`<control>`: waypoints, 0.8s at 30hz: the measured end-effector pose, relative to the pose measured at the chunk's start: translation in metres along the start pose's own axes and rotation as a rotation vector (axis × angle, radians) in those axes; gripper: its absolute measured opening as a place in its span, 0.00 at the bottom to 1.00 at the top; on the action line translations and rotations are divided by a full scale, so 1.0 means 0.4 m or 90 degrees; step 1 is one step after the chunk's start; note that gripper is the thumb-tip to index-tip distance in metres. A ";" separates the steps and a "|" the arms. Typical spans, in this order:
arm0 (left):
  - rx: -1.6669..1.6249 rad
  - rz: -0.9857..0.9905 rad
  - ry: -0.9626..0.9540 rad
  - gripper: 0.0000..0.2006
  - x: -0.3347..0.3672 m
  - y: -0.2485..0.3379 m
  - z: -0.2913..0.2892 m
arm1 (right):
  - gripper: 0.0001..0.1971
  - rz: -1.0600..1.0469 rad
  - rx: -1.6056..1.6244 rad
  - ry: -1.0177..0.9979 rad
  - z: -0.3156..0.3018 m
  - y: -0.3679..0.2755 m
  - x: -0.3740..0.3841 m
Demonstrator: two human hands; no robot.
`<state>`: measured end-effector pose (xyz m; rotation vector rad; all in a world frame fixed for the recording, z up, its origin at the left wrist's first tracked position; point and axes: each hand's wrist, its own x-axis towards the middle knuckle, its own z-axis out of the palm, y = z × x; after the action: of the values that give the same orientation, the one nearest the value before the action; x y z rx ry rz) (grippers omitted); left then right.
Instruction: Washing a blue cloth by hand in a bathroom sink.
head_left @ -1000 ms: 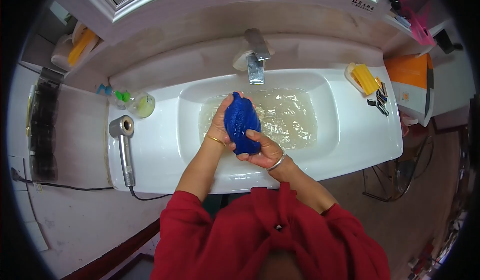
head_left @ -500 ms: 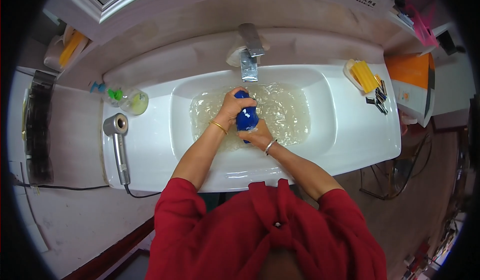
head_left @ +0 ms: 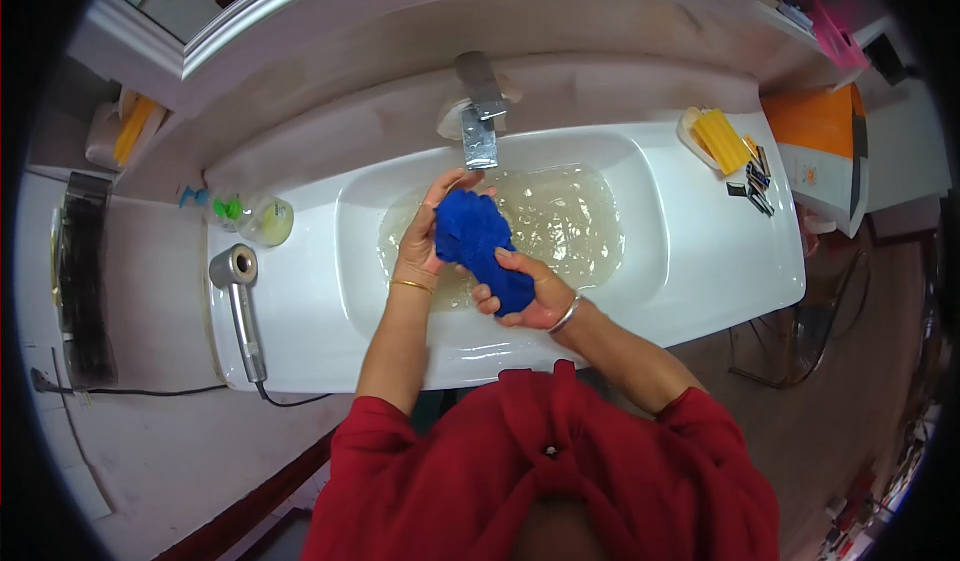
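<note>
A wet, bunched blue cloth [head_left: 474, 233] is between my two hands, above cloudy water [head_left: 565, 221] in a white sink [head_left: 655, 246]. My left hand [head_left: 424, 236], with a gold bangle at the wrist, cups the cloth's wider upper part from the left. Its fingers reach up behind the cloth, partly hidden. The narrower lower end is gripped by my right hand [head_left: 535, 291], thumb on top and fingers curled round it; a silver bangle circles that wrist. Just beyond the cloth hangs the metal faucet [head_left: 480, 141].
A grey hair dryer [head_left: 241, 306] and pump bottles [head_left: 268, 223] stand on the left ledge. To the right lie a yellow sponge-like block [head_left: 720, 139] and small dark items [head_left: 758, 183]. An orange and white box [head_left: 820, 156] sits past the sink's right end.
The tightly squeezed cloth has loosened and spread. My left hand has shifted left and turned its palm toward it; my right hand has moved slightly nearer with the lower end.
</note>
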<state>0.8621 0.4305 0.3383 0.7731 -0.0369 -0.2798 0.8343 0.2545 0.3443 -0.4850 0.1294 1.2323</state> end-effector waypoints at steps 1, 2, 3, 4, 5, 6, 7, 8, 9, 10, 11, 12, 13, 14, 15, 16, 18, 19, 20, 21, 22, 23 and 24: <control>-0.112 0.063 -0.070 0.35 -0.003 -0.016 0.023 | 0.23 0.001 0.106 -0.067 0.009 0.019 0.004; -0.225 0.126 -0.140 0.35 -0.011 -0.029 0.045 | 0.23 0.002 0.212 -0.136 0.020 0.039 0.008; -0.266 0.137 -0.123 0.32 -0.026 -0.039 0.053 | 0.25 -0.034 0.274 -0.085 0.055 0.050 0.004; -0.263 0.134 -0.124 0.32 -0.037 -0.035 0.040 | 0.25 -0.036 0.277 -0.088 0.089 0.047 0.001; -0.201 0.111 -0.134 0.29 -0.048 -0.023 0.038 | 0.28 -0.090 0.271 -0.090 0.116 0.045 -0.008; -0.139 0.089 -0.144 0.25 -0.050 -0.016 0.040 | 0.32 -0.143 0.264 -0.092 0.125 0.044 -0.013; -0.130 0.084 -0.115 0.22 -0.053 -0.009 0.044 | 0.28 -0.118 0.259 -0.066 0.109 0.045 -0.015; -0.129 0.078 -0.114 0.22 -0.051 0.005 0.050 | 0.28 -0.121 0.264 -0.066 0.091 0.048 -0.010; -0.048 0.047 -0.073 0.19 -0.046 0.022 0.046 | 0.26 -0.125 0.148 -0.063 0.074 0.044 -0.001; 0.033 0.017 -0.033 0.17 -0.044 0.035 0.051 | 0.24 -0.128 0.032 -0.059 0.063 0.042 0.004; 0.110 0.014 0.014 0.15 -0.043 0.046 0.073 | 0.19 -0.142 -0.004 -0.003 0.088 0.028 -0.003; 0.111 0.014 0.015 0.15 -0.040 0.046 0.075 | 0.19 -0.141 -0.003 -0.005 0.081 0.026 0.005; 0.177 0.011 0.043 0.15 -0.037 0.047 0.076 | 0.18 -0.146 -0.083 0.055 0.067 0.027 0.016; 0.242 0.008 0.070 0.14 -0.033 0.047 0.079 | 0.16 -0.151 -0.164 0.115 0.057 0.028 0.023; 0.247 0.009 0.088 0.13 -0.030 0.040 0.076 | 0.16 -0.153 -0.164 0.115 0.051 0.030 0.029; 0.247 0.009 0.087 0.13 -0.028 0.036 0.075 | 0.15 -0.179 -0.182 0.139 0.048 0.033 0.037; 0.330 0.015 0.126 0.12 -0.028 0.023 0.076 | 0.13 -0.206 -0.199 0.166 0.027 0.041 0.045; 0.329 0.013 0.125 0.12 -0.024 0.012 0.074 | 0.14 -0.233 -0.245 0.174 0.008 0.046 0.050; 0.418 0.026 0.120 0.11 -0.020 -0.004 0.070 | 0.15 -0.260 -0.290 0.183 -0.014 0.054 0.055; 0.509 0.042 0.118 0.10 -0.021 -0.015 0.066 | 0.15 -0.258 -0.289 0.181 -0.034 0.063 0.063; 0.510 0.041 0.120 0.10 -0.024 -0.029 0.057 | 0.17 -0.255 -0.353 0.219 -0.057 0.073 0.071; 0.599 0.052 0.115 0.10 -0.024 -0.047 0.044 | 0.19 -0.252 -0.418 0.257 -0.080 0.079 0.082; 0.686 0.062 0.108 0.09 -0.023 -0.063 0.041 | 0.19 -0.252 -0.417 0.257 -0.100 0.086 0.089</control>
<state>0.8450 0.4046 0.3331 1.8571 -0.0650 -0.0797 0.8209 0.2769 0.2863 -1.2668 -0.0354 0.7530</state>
